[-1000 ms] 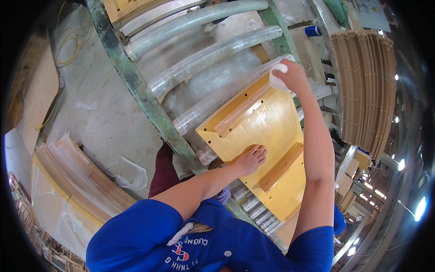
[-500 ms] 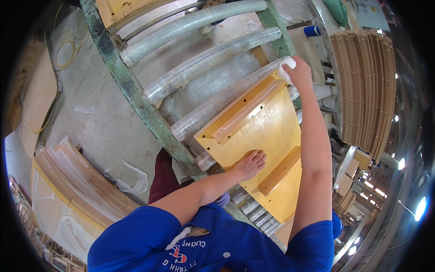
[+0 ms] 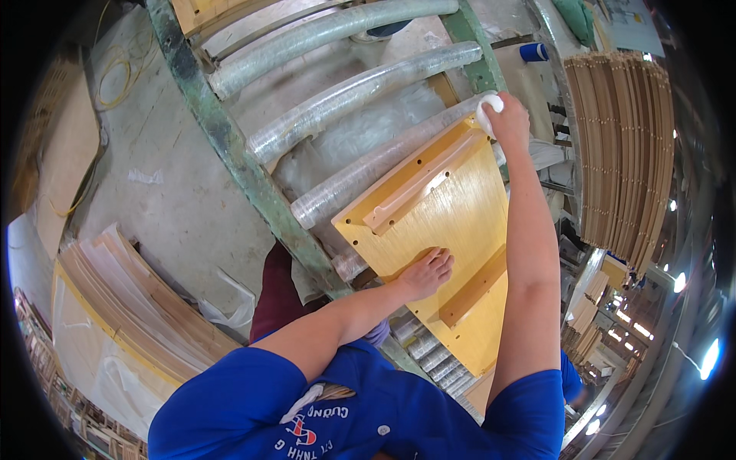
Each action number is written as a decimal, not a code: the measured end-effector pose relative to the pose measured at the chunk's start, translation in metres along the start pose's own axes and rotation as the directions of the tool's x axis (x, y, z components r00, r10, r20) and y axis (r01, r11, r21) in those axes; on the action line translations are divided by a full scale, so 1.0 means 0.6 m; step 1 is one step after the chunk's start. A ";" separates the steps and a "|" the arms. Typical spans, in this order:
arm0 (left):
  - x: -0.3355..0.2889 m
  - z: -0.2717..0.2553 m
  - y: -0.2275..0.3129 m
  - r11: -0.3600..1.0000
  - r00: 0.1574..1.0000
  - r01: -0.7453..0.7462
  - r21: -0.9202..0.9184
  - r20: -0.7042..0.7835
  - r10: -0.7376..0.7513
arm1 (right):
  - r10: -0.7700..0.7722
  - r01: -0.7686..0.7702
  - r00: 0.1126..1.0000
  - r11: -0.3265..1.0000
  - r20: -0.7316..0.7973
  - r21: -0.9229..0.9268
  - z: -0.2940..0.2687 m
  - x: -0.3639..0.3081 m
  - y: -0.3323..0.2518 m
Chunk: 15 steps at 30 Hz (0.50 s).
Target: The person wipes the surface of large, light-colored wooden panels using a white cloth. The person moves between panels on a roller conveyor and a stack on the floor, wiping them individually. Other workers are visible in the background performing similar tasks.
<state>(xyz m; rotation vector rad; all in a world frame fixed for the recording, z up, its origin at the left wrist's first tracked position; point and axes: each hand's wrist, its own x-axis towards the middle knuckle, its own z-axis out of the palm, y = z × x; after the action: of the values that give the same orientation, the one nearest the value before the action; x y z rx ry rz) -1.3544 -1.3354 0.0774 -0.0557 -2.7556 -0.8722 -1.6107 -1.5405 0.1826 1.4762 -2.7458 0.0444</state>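
Observation:
A yellow wooden panel (image 3: 468, 211) with holes near its edges lies slanted on the roller conveyor. Two raised wooden strips are on it: one strip (image 3: 422, 184) along the far side, another strip (image 3: 475, 295) nearer to me. My left hand (image 3: 429, 274) rests palm down on the panel's face, fingers stretched, between the strips. At the panel's far right corner, my right hand (image 3: 508, 123) is closed round a white cloth (image 3: 491, 113) and presses it against the edge. Part of the cloth is hidden by the fingers.
Plastic-wrapped rollers (image 3: 368, 96) span a green metal frame (image 3: 222, 149). A further wooden panel (image 3: 203, 15) lies at the far end. Stacked wooden boards (image 3: 617, 146) stand at right; curved boards (image 3: 146, 299) lie at left. A blue roll (image 3: 533, 52) sits beyond the right hand.
Hardly anything differs: my right hand with the cloth stays at the same corner, my left hand flat on the panel. The foot seen beyond the rollers has shifted.

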 end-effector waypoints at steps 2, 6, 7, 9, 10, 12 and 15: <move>-0.001 0.002 0.000 1.000 1.000 -0.007 -0.027 0.015 0.007 | 0.007 -0.007 1.000 1.000 0.024 0.008 -0.005 -0.005 -0.006; 0.000 0.002 -0.001 1.000 0.998 -0.015 -0.021 0.056 0.016 | -0.044 0.036 0.996 0.994 0.079 0.100 -0.012 -0.031 -0.025; 0.000 0.002 -0.001 1.000 0.998 -0.010 -0.020 0.062 0.011 | -0.039 0.028 0.996 0.992 0.084 0.126 -0.012 -0.039 -0.031; 0.000 0.001 0.000 1.000 0.997 -0.002 -0.019 0.073 0.004 | -0.029 0.012 0.995 0.985 0.097 0.174 -0.013 -0.058 -0.044; 0.000 0.000 0.001 1.000 0.997 -0.007 -0.019 0.075 0.008 | -0.036 0.013 0.994 0.976 0.102 0.216 -0.013 -0.069 -0.049; 0.001 0.000 0.000 1.000 0.997 -0.016 -0.016 0.081 0.017 | -0.048 0.013 0.993 0.953 0.110 0.302 -0.014 -0.091 -0.062; -0.001 0.002 -0.001 1.000 0.997 -0.016 -0.016 0.075 0.017 | -0.037 -0.017 0.992 0.912 0.123 0.409 -0.018 -0.126 -0.088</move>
<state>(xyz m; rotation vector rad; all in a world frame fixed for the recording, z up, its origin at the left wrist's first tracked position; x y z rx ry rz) -1.3541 -1.3349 0.0760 -0.1159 -2.8136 -0.9044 -1.5250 -1.5062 0.1915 1.6286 -2.9625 0.5820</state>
